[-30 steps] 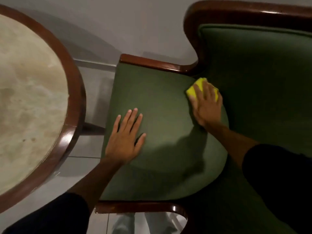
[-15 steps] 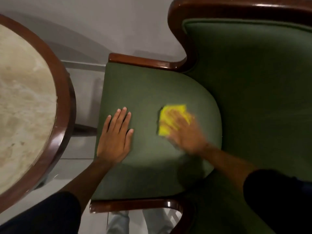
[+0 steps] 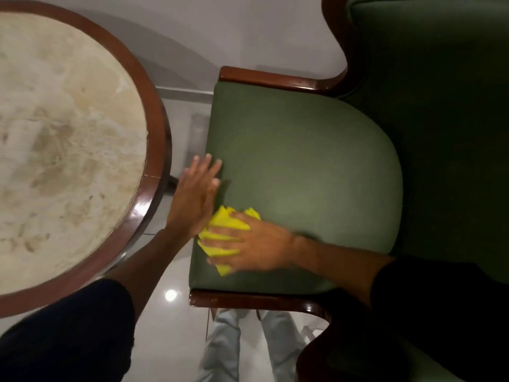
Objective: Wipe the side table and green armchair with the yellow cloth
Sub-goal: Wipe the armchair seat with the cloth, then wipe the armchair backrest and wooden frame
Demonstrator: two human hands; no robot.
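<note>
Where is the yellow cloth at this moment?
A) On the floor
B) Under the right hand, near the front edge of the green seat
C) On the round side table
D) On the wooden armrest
B: the yellow cloth lies pressed under the right hand on the green seat, near its front edge.

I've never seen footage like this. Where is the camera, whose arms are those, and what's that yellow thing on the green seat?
There is no machine here: a person wears one wide-angle camera on the head, so you look down along their own arms. The right hand presses a yellow cloth flat on the green armchair, near the seat's front edge. The left hand is open at that same edge, beside the cloth, holding nothing. To the left stands the round side table, a pale stone top in a dark wooden rim, with nothing visible on it. Below is a glossy tiled floor.
</note>
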